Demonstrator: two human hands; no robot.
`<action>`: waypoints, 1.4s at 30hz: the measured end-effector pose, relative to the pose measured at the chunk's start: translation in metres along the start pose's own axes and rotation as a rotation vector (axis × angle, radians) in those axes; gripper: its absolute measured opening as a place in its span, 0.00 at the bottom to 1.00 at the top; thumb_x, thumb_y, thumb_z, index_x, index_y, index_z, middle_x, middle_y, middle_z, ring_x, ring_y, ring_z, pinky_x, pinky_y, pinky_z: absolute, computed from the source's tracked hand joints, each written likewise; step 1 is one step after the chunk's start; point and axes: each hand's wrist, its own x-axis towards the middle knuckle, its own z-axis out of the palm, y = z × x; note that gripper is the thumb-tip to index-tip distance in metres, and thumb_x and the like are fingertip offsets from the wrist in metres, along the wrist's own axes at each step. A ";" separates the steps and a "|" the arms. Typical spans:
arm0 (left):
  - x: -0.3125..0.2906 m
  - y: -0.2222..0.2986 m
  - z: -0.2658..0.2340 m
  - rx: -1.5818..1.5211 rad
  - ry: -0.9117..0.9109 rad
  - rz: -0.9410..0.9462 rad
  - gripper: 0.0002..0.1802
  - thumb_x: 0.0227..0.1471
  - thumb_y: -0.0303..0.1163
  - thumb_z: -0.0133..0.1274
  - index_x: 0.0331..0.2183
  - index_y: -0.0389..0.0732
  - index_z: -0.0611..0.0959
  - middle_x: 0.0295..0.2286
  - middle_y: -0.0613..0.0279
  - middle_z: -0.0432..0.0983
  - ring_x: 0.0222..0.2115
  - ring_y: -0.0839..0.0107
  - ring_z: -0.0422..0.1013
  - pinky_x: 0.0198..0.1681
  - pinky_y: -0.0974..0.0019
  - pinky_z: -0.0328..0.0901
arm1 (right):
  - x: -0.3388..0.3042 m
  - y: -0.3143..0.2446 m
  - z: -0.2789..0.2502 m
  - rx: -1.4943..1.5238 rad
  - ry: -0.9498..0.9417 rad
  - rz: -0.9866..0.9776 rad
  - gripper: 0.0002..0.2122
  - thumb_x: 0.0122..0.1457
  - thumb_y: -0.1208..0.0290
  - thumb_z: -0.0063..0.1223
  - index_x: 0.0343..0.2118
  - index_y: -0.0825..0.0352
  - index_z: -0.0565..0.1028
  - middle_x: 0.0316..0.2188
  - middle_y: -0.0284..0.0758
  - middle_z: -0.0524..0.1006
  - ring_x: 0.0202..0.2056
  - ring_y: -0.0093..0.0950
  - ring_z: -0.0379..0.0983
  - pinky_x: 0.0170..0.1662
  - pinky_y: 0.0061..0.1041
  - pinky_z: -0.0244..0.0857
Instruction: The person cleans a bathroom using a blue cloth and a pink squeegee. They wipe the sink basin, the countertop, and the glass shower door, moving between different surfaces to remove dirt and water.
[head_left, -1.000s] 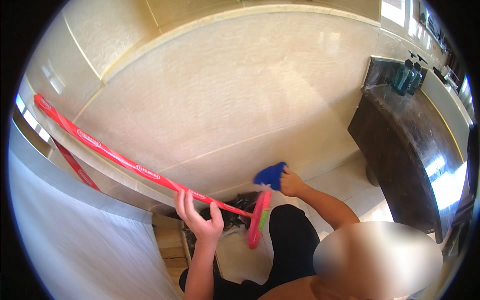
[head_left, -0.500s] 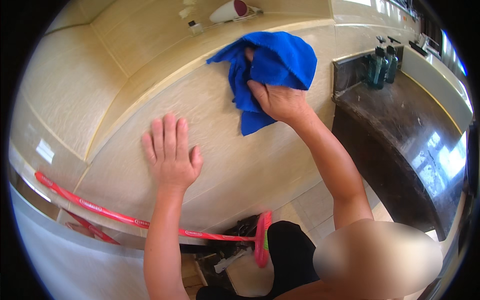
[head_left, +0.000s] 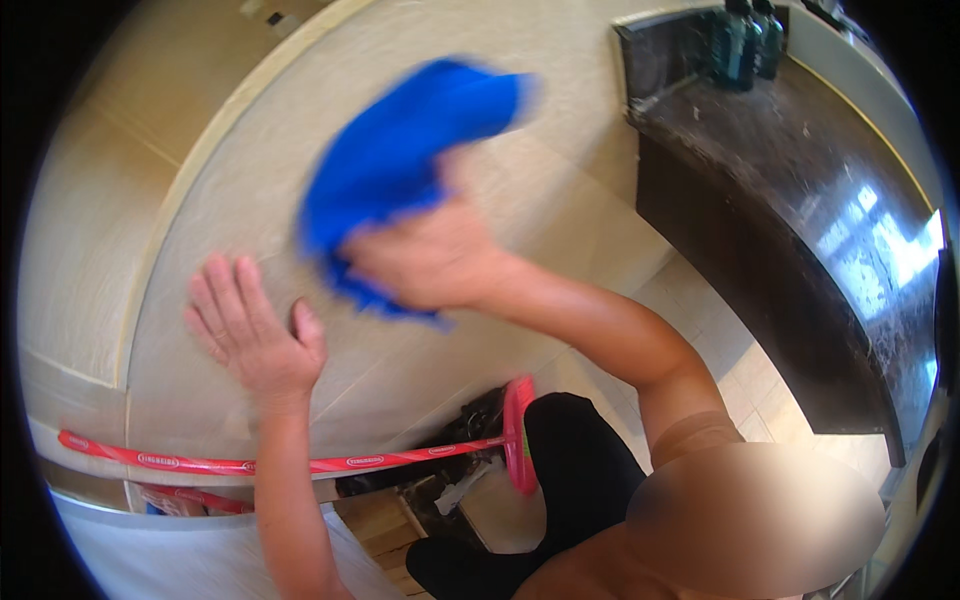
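The beige wall is bare across most of its face. The left hand lies flat on it at the left, and the right hand presses a blue cloth to it in the middle; a strip of bare wall lies between the two hands. At right a dark counter juts out with two bottles at its far end. Near and low, a red-handled tool crosses from left to the middle, below the left forearm.
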 end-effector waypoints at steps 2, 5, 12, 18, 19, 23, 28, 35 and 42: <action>0.003 0.009 0.010 -0.051 0.031 -0.007 0.39 0.61 0.52 0.42 0.66 0.37 0.65 0.67 0.46 0.56 0.69 0.45 0.48 0.71 0.40 0.38 | -0.007 -0.004 0.018 0.071 -0.043 -0.275 0.07 0.49 0.56 0.59 0.28 0.49 0.77 0.34 0.28 0.74 0.48 0.29 0.70 0.62 0.52 0.55; -0.001 0.003 0.011 -0.048 0.025 0.021 0.39 0.61 0.48 0.45 0.66 0.36 0.64 0.68 0.47 0.55 0.70 0.45 0.47 0.71 0.39 0.38 | -0.030 0.012 0.012 0.034 -0.044 -0.140 0.04 0.48 0.58 0.60 0.24 0.47 0.77 0.38 0.25 0.77 0.47 0.29 0.72 0.64 0.51 0.56; -0.001 0.003 0.005 -0.011 0.022 0.053 0.38 0.61 0.44 0.48 0.66 0.33 0.64 0.67 0.44 0.55 0.70 0.44 0.47 0.71 0.42 0.38 | -0.282 0.048 0.003 -0.153 -0.024 0.716 0.40 0.56 0.66 0.52 0.64 0.79 0.42 0.67 0.58 0.40 0.69 0.54 0.35 0.72 0.49 0.29; -0.002 0.004 0.006 0.005 0.038 0.069 0.38 0.62 0.45 0.46 0.66 0.31 0.64 0.67 0.45 0.55 0.70 0.47 0.48 0.71 0.43 0.38 | -0.355 0.098 -0.016 0.166 0.787 1.632 0.44 0.54 0.73 0.43 0.73 0.71 0.38 0.74 0.52 0.38 0.73 0.51 0.37 0.73 0.47 0.30; -0.002 0.004 0.006 0.005 0.037 0.067 0.38 0.62 0.45 0.46 0.66 0.31 0.64 0.67 0.45 0.56 0.70 0.47 0.48 0.71 0.44 0.38 | -0.358 0.100 -0.016 0.161 0.803 1.651 0.43 0.54 0.73 0.43 0.73 0.71 0.38 0.74 0.52 0.38 0.73 0.50 0.37 0.73 0.46 0.31; -0.004 0.003 0.004 0.018 0.024 0.060 0.38 0.62 0.44 0.47 0.66 0.32 0.64 0.67 0.45 0.56 0.70 0.47 0.48 0.71 0.45 0.39 | -0.361 0.085 0.000 0.109 0.828 1.705 0.41 0.56 0.73 0.44 0.72 0.71 0.41 0.74 0.51 0.40 0.72 0.48 0.40 0.73 0.44 0.34; 0.002 0.007 0.008 0.016 0.053 0.073 0.38 0.60 0.43 0.47 0.66 0.34 0.64 0.67 0.46 0.56 0.70 0.47 0.48 0.71 0.45 0.39 | -0.343 0.003 0.052 0.015 0.729 1.782 0.38 0.59 0.72 0.44 0.72 0.72 0.44 0.73 0.50 0.42 0.72 0.46 0.43 0.72 0.42 0.37; 0.008 0.011 0.011 -0.021 0.062 0.072 0.38 0.59 0.42 0.49 0.66 0.36 0.64 0.67 0.47 0.56 0.70 0.47 0.48 0.71 0.44 0.39 | -0.294 -0.096 0.093 0.143 0.638 1.986 0.34 0.63 0.71 0.44 0.71 0.74 0.48 0.73 0.48 0.46 0.71 0.43 0.47 0.71 0.38 0.42; -0.001 0.002 0.004 0.033 0.018 0.067 0.37 0.60 0.42 0.49 0.65 0.34 0.65 0.66 0.44 0.57 0.68 0.46 0.50 0.70 0.42 0.43 | -0.341 0.047 0.028 -0.049 0.658 1.462 0.32 0.67 0.65 0.42 0.71 0.71 0.49 0.73 0.45 0.46 0.71 0.43 0.48 0.71 0.41 0.44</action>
